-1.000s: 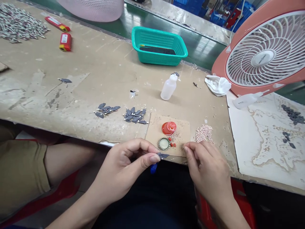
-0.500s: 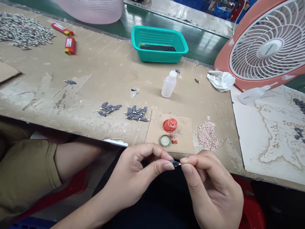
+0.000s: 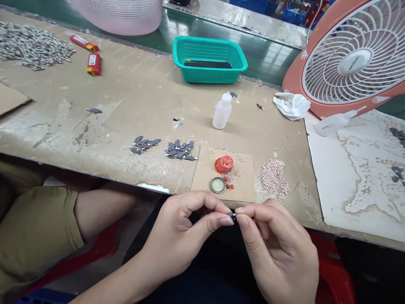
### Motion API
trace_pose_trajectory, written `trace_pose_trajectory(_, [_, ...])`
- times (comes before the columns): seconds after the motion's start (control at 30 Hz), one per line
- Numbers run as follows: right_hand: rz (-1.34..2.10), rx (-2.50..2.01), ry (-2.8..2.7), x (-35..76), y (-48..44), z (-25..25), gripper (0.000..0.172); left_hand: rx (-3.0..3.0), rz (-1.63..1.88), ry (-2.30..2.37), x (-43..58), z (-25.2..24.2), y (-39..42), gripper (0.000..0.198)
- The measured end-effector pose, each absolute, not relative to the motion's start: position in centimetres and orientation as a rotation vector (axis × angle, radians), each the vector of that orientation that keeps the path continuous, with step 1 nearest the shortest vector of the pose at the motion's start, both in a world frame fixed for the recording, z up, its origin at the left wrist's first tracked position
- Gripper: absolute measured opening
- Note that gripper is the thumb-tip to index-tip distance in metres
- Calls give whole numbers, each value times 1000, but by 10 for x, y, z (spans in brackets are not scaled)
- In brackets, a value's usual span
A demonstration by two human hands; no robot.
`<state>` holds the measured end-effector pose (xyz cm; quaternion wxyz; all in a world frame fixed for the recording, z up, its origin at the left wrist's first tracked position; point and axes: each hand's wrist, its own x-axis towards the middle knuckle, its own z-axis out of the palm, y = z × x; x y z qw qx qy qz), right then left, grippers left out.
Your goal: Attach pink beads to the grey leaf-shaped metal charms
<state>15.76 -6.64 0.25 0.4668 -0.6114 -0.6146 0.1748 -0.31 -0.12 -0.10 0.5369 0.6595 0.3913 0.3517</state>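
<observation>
Worn tan workbench (image 3: pixel 104 99) runs across the frame under a clutter of small parts. At lower centre, the thumb and forefinger of each hand nearly meet, pinching a small dark leaf-shaped piece (image 3: pixel 232 215) between them, just off the bench's front edge. The other fingers curl loosely inward. The left hand (image 3: pixel 185 236) comes in from lower left, its forearm angled up across the lap, while the right hand (image 3: pixel 278 249) rises from the bottom edge with its wrist bent.

Just beyond the fingers lie a cardboard square (image 3: pixel 243 185), a red cap (image 3: pixel 224 164), a crimped bottle cap (image 3: pixel 218 185) and a few red beads (image 3: pixel 229 186). To the right sits a heap of pale pink beads (image 3: pixel 274 177). Left of the cardboard, two clusters of dark leaf pieces (image 3: pixel 180 151) appear already fitted with pale beads, suggesting that part of the batch is done, though the loose beads show that more remain.
</observation>
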Motion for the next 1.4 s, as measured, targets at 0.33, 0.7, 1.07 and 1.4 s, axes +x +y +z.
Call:
trace_pose_trajectory(0.33, [392, -1521, -1535, 159, -67, 2, 8, 1592, 836, 948, 1, 2, -2, 14])
trace_pose_trajectory(0.7, [325, -1493, -1549, 157, -69, -7, 10, 1595, 864, 978, 6, -1, -7, 12])
trace_pose_trajectory(1.07, [303, -1482, -1515, 156, -73, -10, 15, 1687, 935, 905, 9, -9, -9, 13])
trace_pose_trajectory(1.4, [414, -1475, -1453, 165, -78, -13, 12, 1801, 1008, 853, 5, -13, -8, 16])
